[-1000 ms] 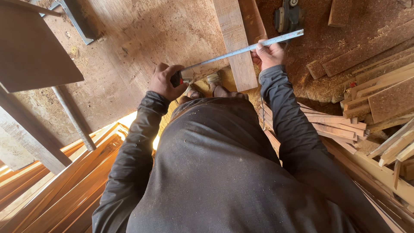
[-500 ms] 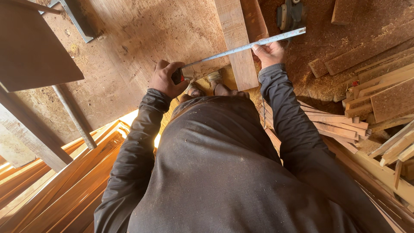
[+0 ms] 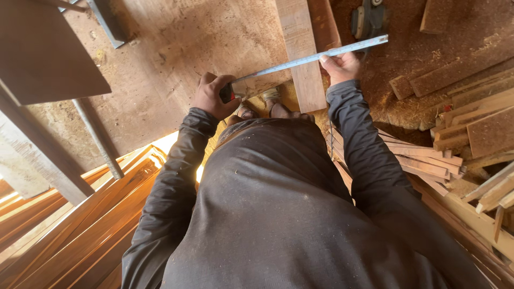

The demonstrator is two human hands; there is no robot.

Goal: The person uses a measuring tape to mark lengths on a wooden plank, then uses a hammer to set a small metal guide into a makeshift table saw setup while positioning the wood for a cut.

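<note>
Much of the floor (image 3: 176,59) is hidden behind the dark-clad torso, and only the toes of two sandalled feet (image 3: 270,104) are seen. One tape measure (image 3: 316,56) is stretched across one pale plank (image 3: 301,53); its case is closed in the left hand (image 3: 217,96), largely concealed, while the blade is pinched by the right hand (image 3: 341,67). A power tool (image 3: 369,18) is cut off at the top edge. Loose slats (image 3: 428,160) are piled right.
</note>
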